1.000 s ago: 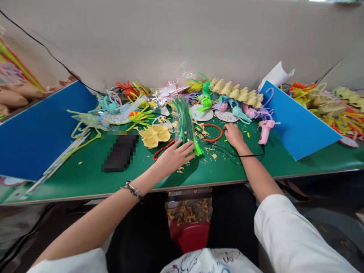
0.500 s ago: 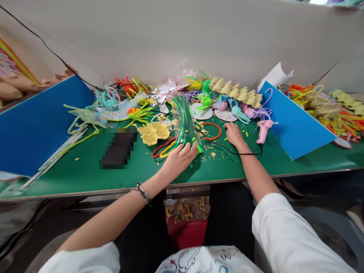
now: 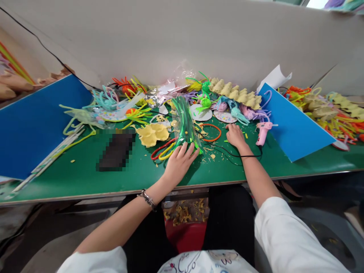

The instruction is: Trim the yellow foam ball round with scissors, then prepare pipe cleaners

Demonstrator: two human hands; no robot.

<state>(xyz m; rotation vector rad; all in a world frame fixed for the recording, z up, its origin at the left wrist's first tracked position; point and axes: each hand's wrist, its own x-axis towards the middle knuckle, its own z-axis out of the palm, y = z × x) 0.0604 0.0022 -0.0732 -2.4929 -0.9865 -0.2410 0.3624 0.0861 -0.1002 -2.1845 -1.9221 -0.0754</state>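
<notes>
My left hand (image 3: 179, 162) lies on the near end of a clear bag of green pipe cleaners (image 3: 185, 121) on the green table (image 3: 85, 178), fingers spread over it. Red and yellow pipe cleaner loops (image 3: 162, 149) lie just left of that hand. My right hand (image 3: 235, 135) rests on the table with fingers curled down, beside an orange pipe cleaner ring (image 3: 212, 132) and the black cord (image 3: 236, 153) of a pink glue gun (image 3: 263, 131). Whether it holds anything is hidden.
A yellow egg-carton piece (image 3: 152, 134) and a blurred dark object (image 3: 116, 149) lie to the left. Egg cartons (image 3: 236, 93), paper discs and pipe cleaner figures crowd the back. Blue boards (image 3: 34, 125) (image 3: 292, 119) stand at both sides. A red bin (image 3: 189, 231) with scraps sits under the table.
My left hand closed briefly on the bag's near end, then spread its fingers over it. The red and yellow loops show more. My right hand stayed put.
</notes>
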